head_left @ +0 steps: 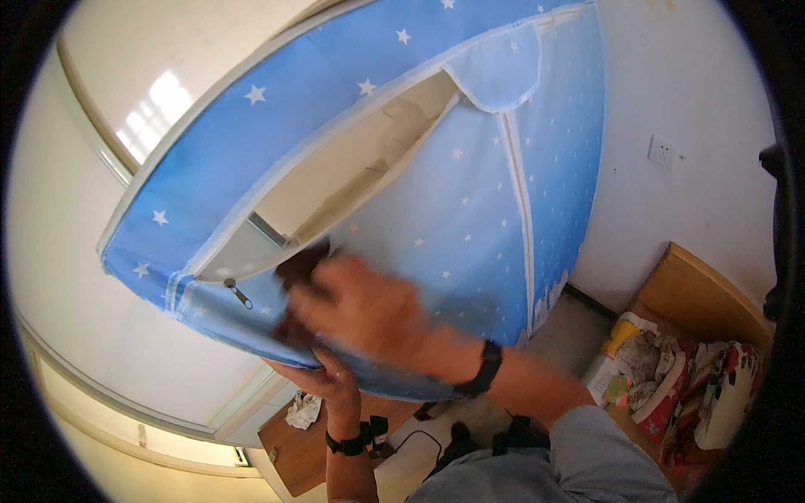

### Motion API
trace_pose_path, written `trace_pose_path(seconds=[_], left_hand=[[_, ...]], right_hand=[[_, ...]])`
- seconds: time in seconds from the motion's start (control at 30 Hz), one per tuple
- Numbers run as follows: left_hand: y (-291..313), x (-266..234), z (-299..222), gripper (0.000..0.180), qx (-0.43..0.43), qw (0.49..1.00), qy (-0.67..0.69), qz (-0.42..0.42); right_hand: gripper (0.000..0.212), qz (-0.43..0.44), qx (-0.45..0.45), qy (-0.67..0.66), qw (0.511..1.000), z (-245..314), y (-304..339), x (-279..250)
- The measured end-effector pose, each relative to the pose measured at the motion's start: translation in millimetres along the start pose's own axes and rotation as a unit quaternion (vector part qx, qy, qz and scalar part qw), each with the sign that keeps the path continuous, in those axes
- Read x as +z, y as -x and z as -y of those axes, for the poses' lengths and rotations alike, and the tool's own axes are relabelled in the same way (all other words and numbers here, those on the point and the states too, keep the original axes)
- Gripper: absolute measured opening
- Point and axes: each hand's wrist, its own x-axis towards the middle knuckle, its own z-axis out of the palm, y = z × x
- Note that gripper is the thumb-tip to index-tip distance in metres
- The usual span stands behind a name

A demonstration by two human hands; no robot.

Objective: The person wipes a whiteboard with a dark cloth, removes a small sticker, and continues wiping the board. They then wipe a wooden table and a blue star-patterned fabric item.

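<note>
A blue fabric wardrobe cover (419, 201) with white stars fills the middle of the head view. Its upper front flap hangs partly unzipped, and a zipper pull (239, 293) dangles near the lower left corner. My right hand (360, 310), blurred by motion, is closed on a dark brown cloth (303, 264) against the front of the cover, just below the opening. My left hand (331, 379) grips the cover's lower left edge, thumb in front and fingers partly hidden behind the fabric. Inside the opening a grey bar (268, 229) and a pale interior show.
White cabinet doors (75, 243) stand on the left. A wooden surface (293, 448) at lower left bears a crumpled white cloth (303, 411) and a black adapter with a cord. At right, a wooden headboard (696, 285) rises beside patterned bedding (671, 394); a socket (662, 151) is on the wall.
</note>
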Motion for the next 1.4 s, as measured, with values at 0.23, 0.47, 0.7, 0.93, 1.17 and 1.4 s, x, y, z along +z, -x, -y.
trace_pose_path(seconds=[0.23,0.47,0.7,0.93,1.17,1.4], left_hand=[[7,-21,12,0.078,0.033,0.988,-0.135,-0.073],[4,-13,9,0.083,-0.015,0.988,-0.12,-0.095],[-1,-10,7,0.084,-0.045,0.992,-0.072,-0.093],[3,-8,9,0.081,-0.027,0.991,-0.108,-0.073],[1,-5,8,0.079,-0.008,0.987,-0.133,-0.086],[1,-4,0,0.08,-0.013,0.987,-0.117,-0.105]], right_hand=[[0.05,-0.346,0.227,0.16,0.896,-148,37,-108],[0.048,0.004,0.121,0.128,0.984,-52,106,8],[0.029,0.008,0.071,0.008,0.997,-7,136,42],[0.04,-0.324,0.34,0.16,0.868,-183,136,-84],[0.046,-0.025,0.194,-0.017,0.981,-63,223,40],[0.032,0.103,0.33,-0.135,0.929,-2,245,67]])
